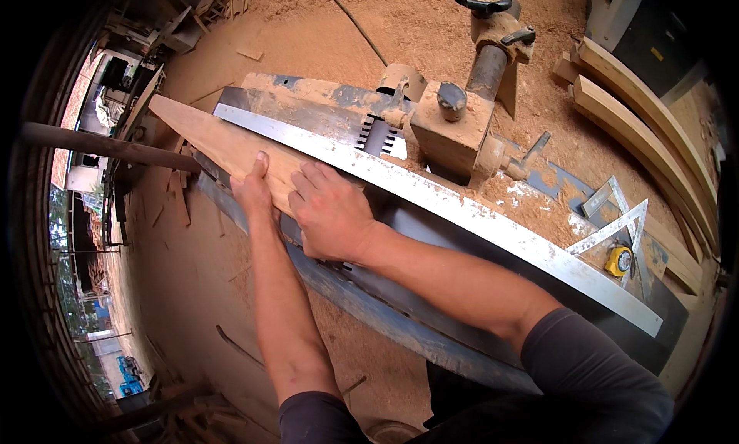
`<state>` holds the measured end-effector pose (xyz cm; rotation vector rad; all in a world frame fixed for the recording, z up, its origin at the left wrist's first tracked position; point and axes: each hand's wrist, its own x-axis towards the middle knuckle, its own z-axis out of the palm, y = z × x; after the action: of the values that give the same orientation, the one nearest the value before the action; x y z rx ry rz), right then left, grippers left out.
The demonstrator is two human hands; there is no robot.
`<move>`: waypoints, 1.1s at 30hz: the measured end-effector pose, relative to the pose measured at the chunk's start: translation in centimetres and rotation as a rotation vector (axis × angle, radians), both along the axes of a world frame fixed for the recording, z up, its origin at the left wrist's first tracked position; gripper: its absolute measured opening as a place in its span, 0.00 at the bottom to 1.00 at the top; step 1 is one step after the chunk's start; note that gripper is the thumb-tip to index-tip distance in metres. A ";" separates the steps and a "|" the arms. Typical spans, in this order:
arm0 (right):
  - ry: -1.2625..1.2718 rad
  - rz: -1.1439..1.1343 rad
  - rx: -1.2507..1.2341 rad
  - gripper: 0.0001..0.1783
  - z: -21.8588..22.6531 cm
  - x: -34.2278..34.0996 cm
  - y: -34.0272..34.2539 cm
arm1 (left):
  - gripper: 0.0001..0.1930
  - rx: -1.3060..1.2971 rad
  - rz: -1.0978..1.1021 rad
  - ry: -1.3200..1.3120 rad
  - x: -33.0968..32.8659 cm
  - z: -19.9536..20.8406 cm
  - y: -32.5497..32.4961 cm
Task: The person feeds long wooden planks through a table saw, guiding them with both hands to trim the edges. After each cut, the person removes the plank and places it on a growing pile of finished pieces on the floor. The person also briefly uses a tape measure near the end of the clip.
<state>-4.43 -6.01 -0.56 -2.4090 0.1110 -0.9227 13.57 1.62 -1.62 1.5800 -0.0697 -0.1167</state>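
A smooth brown wooden board (212, 142) lies along the metal fence (431, 184) of a jointer, its far end tapering past the fence at the upper left. My left hand (254, 191) grips the board's near edge, thumb up on its face; the other fingers are partly hidden. Just to the right, my right hand (332, 217) is closed over the board with fingers bent on its face. The dark jointer table (431, 240) stretches toward me beneath my right forearm. Whether the board touches the cutter cannot be seen.
Behind the fence stands a sawdust-covered adjusting bracket (458, 128) with knobs. A metal square (616, 227) and a yellow tape measure (618, 261) lie at the right. Curved timbers (639, 124) are stacked beyond. A dark pole (108, 145) reaches in from the left; sawdust covers the floor.
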 end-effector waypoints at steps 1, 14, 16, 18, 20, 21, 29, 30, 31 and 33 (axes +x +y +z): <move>0.003 0.002 -0.003 0.16 0.0 0.3 0.0 | 0.31 -0.003 0.002 -0.007 0.4 -0.1 0.1; 0.129 0.006 -0.057 0.21 0.4 4.9 0.7 | 0.39 -0.081 0.007 -0.036 5.9 -1.4 0.6; 0.090 -0.032 -0.100 0.23 0.1 6.2 1.0 | 0.44 -0.105 -0.005 -0.010 7.0 -0.9 0.6; 0.086 -0.034 -0.116 0.24 -0.2 7.8 1.7 | 0.43 -0.103 0.045 -0.019 8.6 -1.6 1.5; 0.115 -0.015 -0.107 0.26 0.1 8.9 2.5 | 0.36 -0.073 0.144 -0.066 10.1 -2.3 1.8; 0.095 -0.020 -0.116 0.26 0.4 8.9 2.6 | 0.39 -0.065 0.147 -0.089 10.5 -2.6 1.9; 0.397 -0.126 -0.190 0.51 4.4 8.5 4.3 | 0.49 -0.164 0.113 0.149 5.8 -0.9 1.9; 0.445 -0.147 -0.181 0.51 5.6 8.9 5.3 | 0.49 -0.205 0.120 0.204 5.7 -0.9 2.8; 0.494 -0.173 -0.172 0.51 6.9 9.4 6.2 | 0.50 -0.201 0.130 0.241 5.7 -0.8 3.5; 0.561 -0.203 -0.153 0.49 8.2 10.0 7.1 | 0.51 -0.257 0.121 0.349 5.5 0.8 4.5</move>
<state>5.56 1.08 7.67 -2.7755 0.5156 -0.3176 19.11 6.11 -0.84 1.2849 0.2742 -0.2759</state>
